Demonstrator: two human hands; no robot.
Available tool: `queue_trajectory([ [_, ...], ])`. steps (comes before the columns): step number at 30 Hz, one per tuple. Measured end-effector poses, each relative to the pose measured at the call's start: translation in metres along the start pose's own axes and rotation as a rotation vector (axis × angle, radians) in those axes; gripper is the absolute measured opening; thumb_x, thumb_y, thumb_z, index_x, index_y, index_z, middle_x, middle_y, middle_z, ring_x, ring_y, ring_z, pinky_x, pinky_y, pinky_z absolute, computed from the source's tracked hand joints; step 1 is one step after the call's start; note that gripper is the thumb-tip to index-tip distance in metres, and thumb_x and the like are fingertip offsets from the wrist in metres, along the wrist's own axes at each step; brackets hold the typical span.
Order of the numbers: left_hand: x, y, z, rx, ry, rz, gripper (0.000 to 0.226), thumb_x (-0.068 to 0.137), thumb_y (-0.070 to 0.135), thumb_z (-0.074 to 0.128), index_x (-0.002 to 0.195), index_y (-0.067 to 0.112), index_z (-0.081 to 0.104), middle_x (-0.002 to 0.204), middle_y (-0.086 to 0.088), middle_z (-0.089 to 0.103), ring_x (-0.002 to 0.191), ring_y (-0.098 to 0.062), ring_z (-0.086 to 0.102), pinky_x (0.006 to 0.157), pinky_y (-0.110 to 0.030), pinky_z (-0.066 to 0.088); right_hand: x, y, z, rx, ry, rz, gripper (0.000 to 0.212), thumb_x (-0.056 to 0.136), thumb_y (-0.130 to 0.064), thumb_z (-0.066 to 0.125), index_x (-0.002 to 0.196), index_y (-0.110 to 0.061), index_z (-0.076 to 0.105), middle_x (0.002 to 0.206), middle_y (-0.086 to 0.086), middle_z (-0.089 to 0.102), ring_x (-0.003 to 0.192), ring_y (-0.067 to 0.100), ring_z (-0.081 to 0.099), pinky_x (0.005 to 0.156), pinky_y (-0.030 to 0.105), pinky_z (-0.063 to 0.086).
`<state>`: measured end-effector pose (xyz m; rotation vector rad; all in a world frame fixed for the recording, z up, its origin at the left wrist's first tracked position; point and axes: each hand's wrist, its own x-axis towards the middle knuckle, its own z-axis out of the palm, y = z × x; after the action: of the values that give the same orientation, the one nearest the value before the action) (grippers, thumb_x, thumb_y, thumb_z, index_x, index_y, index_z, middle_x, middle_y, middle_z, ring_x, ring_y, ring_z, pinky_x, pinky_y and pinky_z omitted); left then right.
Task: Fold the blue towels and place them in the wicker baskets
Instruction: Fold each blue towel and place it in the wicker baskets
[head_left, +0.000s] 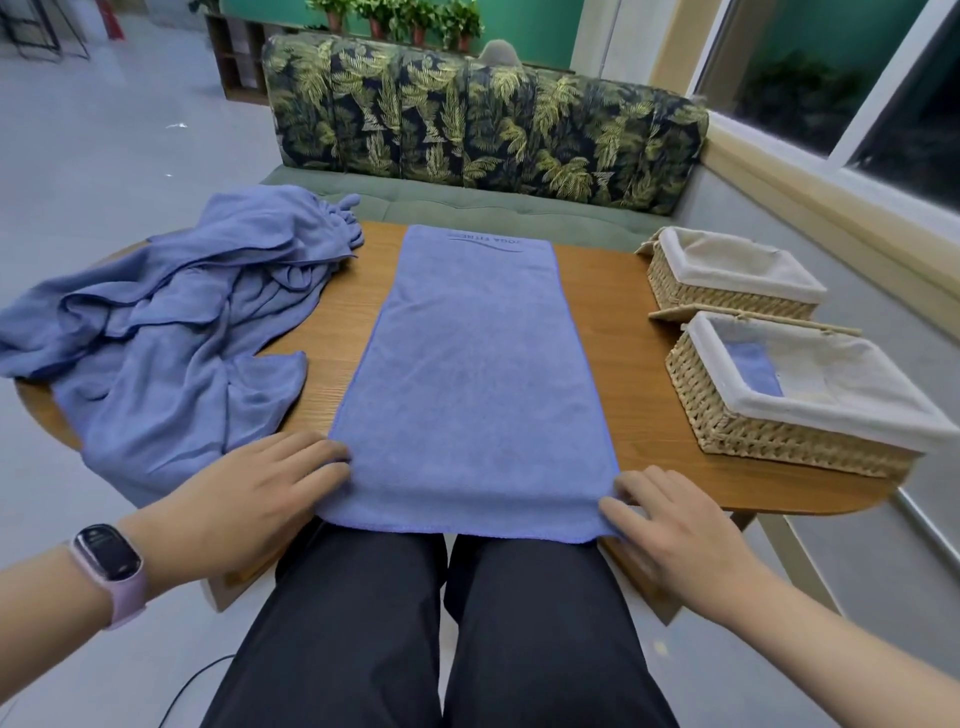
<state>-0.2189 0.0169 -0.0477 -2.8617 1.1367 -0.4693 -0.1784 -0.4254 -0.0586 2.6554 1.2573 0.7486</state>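
Observation:
A long blue towel (470, 374) lies flat down the middle of the wooden table (602, 332), its near end hanging slightly over the front edge above my lap. My left hand (254, 488) rests at the towel's near left corner, fingers fairly straight and touching the cloth. At the near right corner my right hand (670, 525) pinches the towel's edge with its fingertips. A heap of crumpled blue towels (166, 332) covers the table's left side. Two lined wicker baskets stand at the right: the near basket (769, 436) holds a folded blue towel (756, 369), and the far basket (727, 299) shows only its lining.
A leaf-patterned sofa (483, 119) stands behind the table. A window ledge (831, 192) runs along the right wall. Potted plants (410, 21) line a shelf at the back. My dark-trousered legs sit under the table's front edge, and a watch (106, 561) is on my left wrist.

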Motion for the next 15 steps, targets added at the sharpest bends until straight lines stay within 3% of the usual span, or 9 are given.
queue_trajectory([
  [2, -0.002, -0.001, 0.0, -0.078, 0.042, -0.023, 0.016, 0.092, 0.016, 0.052, 0.105, 0.013, 0.061, 0.12, -0.003, 0.061, 0.1, -0.024, 0.06, 0.091, -0.028, 0.043, -0.001, 0.0, 0.0, 0.038, 0.028, 0.039, 0.012, 0.093, -0.012, 0.055, 0.085, -0.009, 0.064, 0.096, 0.009, 0.06, 0.077, 0.032, 0.053, 0.061, 0.04, 0.042],
  [5, -0.005, -0.002, -0.004, -0.217, 0.053, -0.128, 0.019, 0.096, 0.022, 0.045, 0.104, 0.016, 0.061, 0.108, 0.006, 0.063, 0.095, -0.017, 0.061, 0.084, -0.027, 0.047, -0.005, -0.001, -0.003, 0.12, 0.009, 0.059, 0.018, 0.096, -0.018, 0.051, 0.087, -0.012, 0.065, 0.113, 0.002, 0.064, 0.106, 0.029, 0.059, 0.082, 0.039, 0.045],
  [9, -0.007, 0.005, -0.014, -0.386, 0.148, -0.317, 0.018, 0.097, 0.029, 0.042, 0.099, 0.022, 0.059, 0.084, 0.017, 0.056, 0.072, -0.006, 0.055, 0.065, -0.026, 0.045, -0.004, 0.001, -0.018, 0.407, -0.074, 0.183, 0.022, 0.099, -0.027, 0.046, 0.102, -0.021, 0.067, 0.127, -0.017, 0.061, 0.136, 0.007, 0.045, 0.104, 0.027, 0.034],
  [11, -0.005, 0.01, -0.02, -0.469, 0.202, -0.398, 0.019, 0.098, 0.034, 0.041, 0.096, 0.027, 0.058, 0.077, 0.017, 0.056, 0.067, -0.005, 0.054, 0.061, -0.019, 0.043, -0.002, 0.003, -0.029, 0.569, -0.104, 0.317, 0.022, 0.099, -0.037, 0.044, 0.107, -0.032, 0.065, 0.128, -0.025, 0.058, 0.137, -0.001, 0.041, 0.107, 0.018, 0.032],
  [13, 0.0, 0.017, -0.024, -0.565, 0.254, -0.44, 0.02, 0.099, 0.035, 0.041, 0.093, 0.029, 0.059, 0.072, 0.017, 0.056, 0.063, -0.003, 0.053, 0.059, -0.012, 0.039, 0.004, 0.003, -0.041, 0.684, -0.156, 0.438, 0.017, 0.097, -0.047, 0.043, 0.099, -0.042, 0.059, 0.125, -0.031, 0.058, 0.132, -0.015, 0.036, 0.108, 0.008, 0.025],
  [15, 0.004, 0.022, -0.027, -0.677, 0.296, -0.5, 0.026, 0.098, 0.04, 0.042, 0.092, 0.028, 0.065, 0.069, 0.014, 0.057, 0.061, -0.004, 0.051, 0.058, -0.013, 0.039, 0.011, 0.003, -0.049, 0.834, -0.196, 0.536, 0.017, 0.1, -0.049, 0.045, 0.089, -0.041, 0.057, 0.098, -0.024, 0.066, 0.106, -0.02, 0.048, 0.1, 0.006, 0.027],
])
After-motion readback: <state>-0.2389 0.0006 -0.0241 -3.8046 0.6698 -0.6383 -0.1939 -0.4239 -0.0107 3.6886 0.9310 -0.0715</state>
